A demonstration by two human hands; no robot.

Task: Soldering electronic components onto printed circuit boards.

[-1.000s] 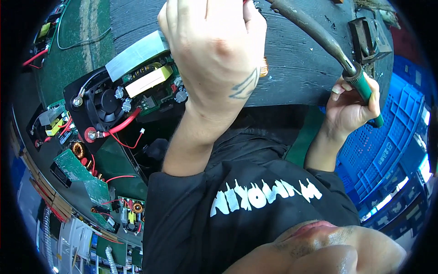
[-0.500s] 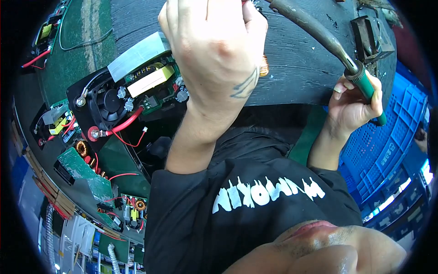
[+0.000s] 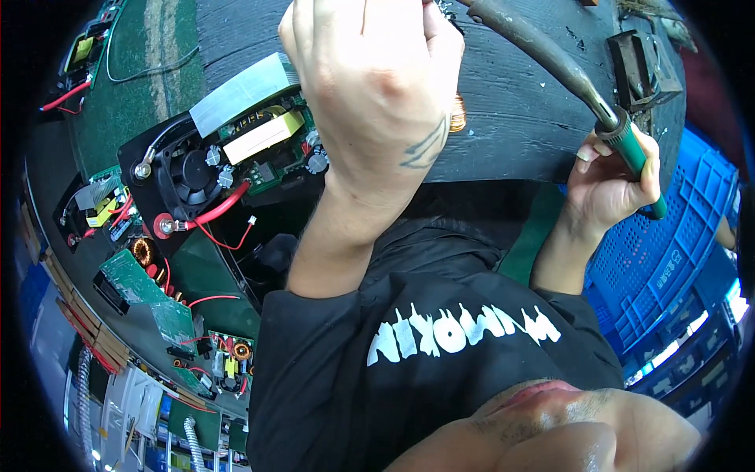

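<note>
My right hand (image 3: 609,185) is wrapped round the green handle of a soldering iron (image 3: 550,59). The iron's thick metal shaft slants up and left, and its tip lies beyond the top edge. My left hand (image 3: 373,86) reaches over the dark board, back of the hand up. Its fingers are bent together near the top edge, and what they hold is hidden. By its wrist, a copper-wound coil (image 3: 457,115) shows partly. Close on the left stands a circuit board assembly (image 3: 263,145) with a fan, a silver heatsink and a red cable.
A metal iron stand (image 3: 641,71) sits at the right of the dark wooden board (image 3: 503,134). Beyond it is a blue plastic crate (image 3: 653,244). More circuit boards (image 3: 145,287) with coils and red wires lie at lower left. A grey wire (image 3: 153,76) curves across the green mat.
My left hand has shifted very slightly to the right in the picture, along with the boards at left. The soldering iron and my right hand look almost unmoved.
</note>
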